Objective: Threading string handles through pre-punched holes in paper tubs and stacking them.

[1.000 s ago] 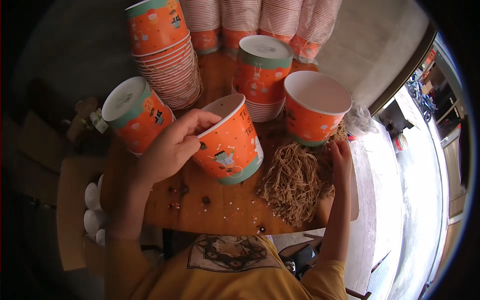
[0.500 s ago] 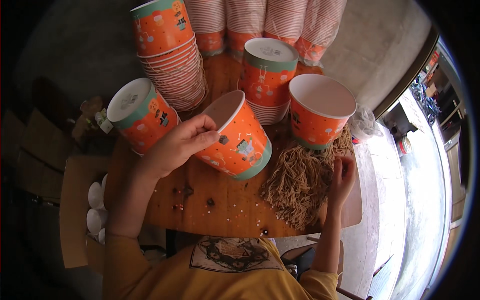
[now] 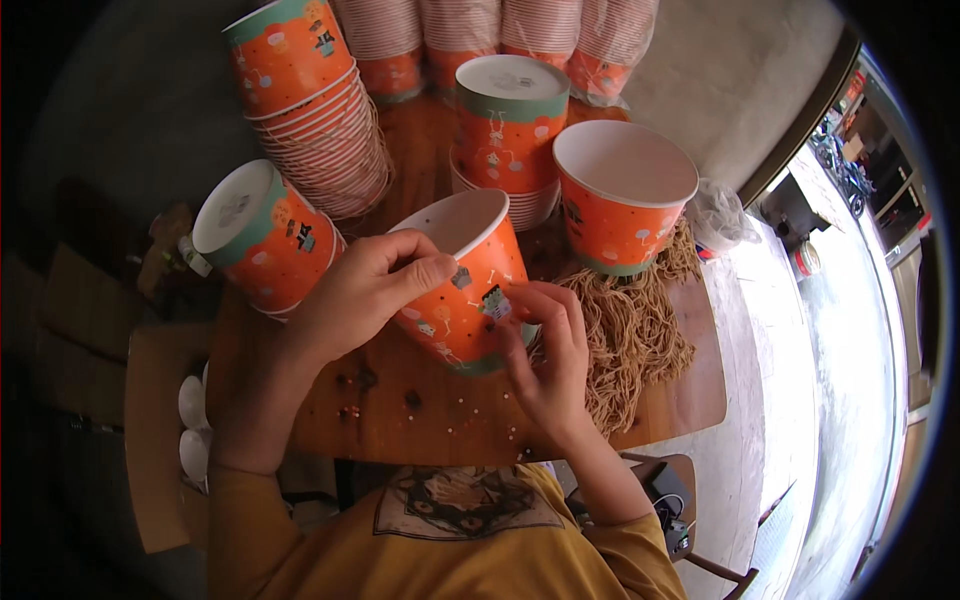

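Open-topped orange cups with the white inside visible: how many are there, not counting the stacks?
2. One orange cup is tilted, held by the left hand and touched by the right hand. The other cup stands upright by the straw pile.

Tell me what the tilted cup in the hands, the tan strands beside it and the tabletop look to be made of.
Tilted cup: likely coated paper, with a printed orange outside, plain white inside and thin rolled rim. Tan strands: probably paper string or raffia, a matte, thin, tangled pile. Tabletop: wood, reddish-brown and slightly glossy, with visible grain.
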The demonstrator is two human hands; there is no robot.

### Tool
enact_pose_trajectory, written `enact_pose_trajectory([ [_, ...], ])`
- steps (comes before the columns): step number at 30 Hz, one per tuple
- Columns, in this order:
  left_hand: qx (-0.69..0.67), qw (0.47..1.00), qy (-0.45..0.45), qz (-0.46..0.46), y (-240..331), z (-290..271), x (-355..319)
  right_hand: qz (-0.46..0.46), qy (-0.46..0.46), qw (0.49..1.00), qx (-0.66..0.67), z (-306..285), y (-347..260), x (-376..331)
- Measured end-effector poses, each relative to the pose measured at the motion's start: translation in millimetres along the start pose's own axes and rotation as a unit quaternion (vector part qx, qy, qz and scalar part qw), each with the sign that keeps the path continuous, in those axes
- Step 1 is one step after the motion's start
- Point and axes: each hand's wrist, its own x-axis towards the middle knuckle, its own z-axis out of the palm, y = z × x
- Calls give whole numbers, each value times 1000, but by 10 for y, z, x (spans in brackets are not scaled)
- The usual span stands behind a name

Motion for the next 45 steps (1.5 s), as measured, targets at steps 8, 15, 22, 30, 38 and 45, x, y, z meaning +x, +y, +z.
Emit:
enact_pose_trajectory([
  [8, -11, 999, -20, -30, 107, 91, 62, -19, -3, 1000, -15, 145, -155, -42],
  [15, -15, 999, 28, 28, 5, 176, 49, -33, -48, 998, -8, 180, -174, -144],
  [22, 299, 932, 82, 188, 5, 380, -101, 56, -106, 991, 66, -140, 52, -137],
  [30, 315, 926, 63, 196, -247, 487, -158, 83, 27, 955, -282, -806, 566, -1],
  [38, 311, 930, 63, 186, -237, 491, -133, 63, -21, 937, -342, -692, 662, -60],
  [45, 337, 900, 113, 252, -164, 578, -171, 159, -18, 959, -234, -696, 550, -120],
])
